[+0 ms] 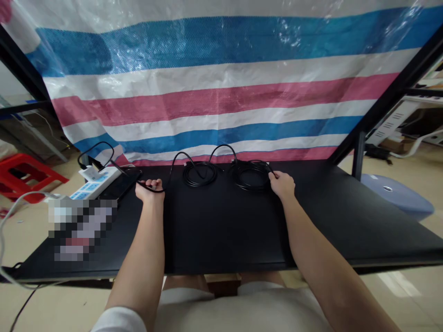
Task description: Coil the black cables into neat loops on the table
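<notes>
Black cable (238, 180) is running side to side across a black tabletop (221, 230), with two coils of it lying between the hands, so yeah, its long axis is going left-right.

Far left, a white power strip (95, 182) is sitting past the left hand (151, 189). That hand's fingers are curling tight around one run of the cable, no real gap showing, though I can't tell where the end is hiding. From the fist, the cable is heading right, looping up and dropping onto the left coil (186, 175), which is lying well apart from those fingers. Then an arch (223, 145) is standing up between the coils and feeding the right coil (251, 189).

Key bit imo: the right coil is lying just left of the right hand (282, 184), practically touching it, so the right hand is clearly sitting nearer. Its thumb and fingers are pinching cable at the coil's right edge, almost no opening showing. Can't tell how many strands they're catching.
</notes>
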A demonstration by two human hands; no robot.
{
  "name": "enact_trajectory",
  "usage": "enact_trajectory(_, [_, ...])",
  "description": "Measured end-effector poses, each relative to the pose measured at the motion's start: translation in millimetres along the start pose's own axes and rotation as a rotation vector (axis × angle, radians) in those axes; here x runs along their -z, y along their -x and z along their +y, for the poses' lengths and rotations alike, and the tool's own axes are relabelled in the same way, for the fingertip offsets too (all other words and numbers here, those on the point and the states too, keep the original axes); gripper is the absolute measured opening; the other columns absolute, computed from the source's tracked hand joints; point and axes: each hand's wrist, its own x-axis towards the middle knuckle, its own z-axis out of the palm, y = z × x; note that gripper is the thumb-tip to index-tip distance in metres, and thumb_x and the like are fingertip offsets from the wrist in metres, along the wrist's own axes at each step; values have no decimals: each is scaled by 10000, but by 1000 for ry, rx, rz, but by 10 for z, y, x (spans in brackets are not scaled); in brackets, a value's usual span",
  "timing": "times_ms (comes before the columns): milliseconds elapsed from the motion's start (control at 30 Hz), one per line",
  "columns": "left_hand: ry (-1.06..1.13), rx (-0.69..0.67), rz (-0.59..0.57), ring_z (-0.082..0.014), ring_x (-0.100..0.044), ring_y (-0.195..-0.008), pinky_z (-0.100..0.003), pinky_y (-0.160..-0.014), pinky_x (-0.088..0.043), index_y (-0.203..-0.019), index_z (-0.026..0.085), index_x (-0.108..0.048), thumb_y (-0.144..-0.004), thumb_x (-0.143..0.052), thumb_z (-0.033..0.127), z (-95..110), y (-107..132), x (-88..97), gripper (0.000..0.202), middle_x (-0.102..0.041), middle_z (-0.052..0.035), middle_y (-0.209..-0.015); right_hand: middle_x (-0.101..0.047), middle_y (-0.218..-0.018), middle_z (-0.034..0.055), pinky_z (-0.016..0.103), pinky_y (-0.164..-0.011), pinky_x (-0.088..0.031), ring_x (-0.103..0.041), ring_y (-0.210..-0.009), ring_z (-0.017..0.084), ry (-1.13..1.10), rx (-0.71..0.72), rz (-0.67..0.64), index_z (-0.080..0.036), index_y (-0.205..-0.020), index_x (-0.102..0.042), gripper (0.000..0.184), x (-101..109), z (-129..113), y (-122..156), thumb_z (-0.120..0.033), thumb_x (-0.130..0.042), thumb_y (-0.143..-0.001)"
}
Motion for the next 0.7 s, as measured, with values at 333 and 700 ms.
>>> enact_trajectory(333, [-95,39,3,-80,-307,-367,-211,-469,-376,-635,230,-274,-865,-440,378,-104,57,-117,321,-249,94,-468,-600,-755,60,409,-837,-457,-573,-820,228,-223,110,204,-218,-740,-528,132,31,-66,69,-315,-444,-770])
enact_trajectory(700, [2,9,100,-82,-242,-350,-185,-440,-355,-611,210,-171,-889,-283,236,78,-44,7,300,-161,77,-464,-319,-584,-77,235,-526,-413,-419,-522,112,-832,46,484,-270,-717,-235,346,86,-55,-101,-584,-279,-855])
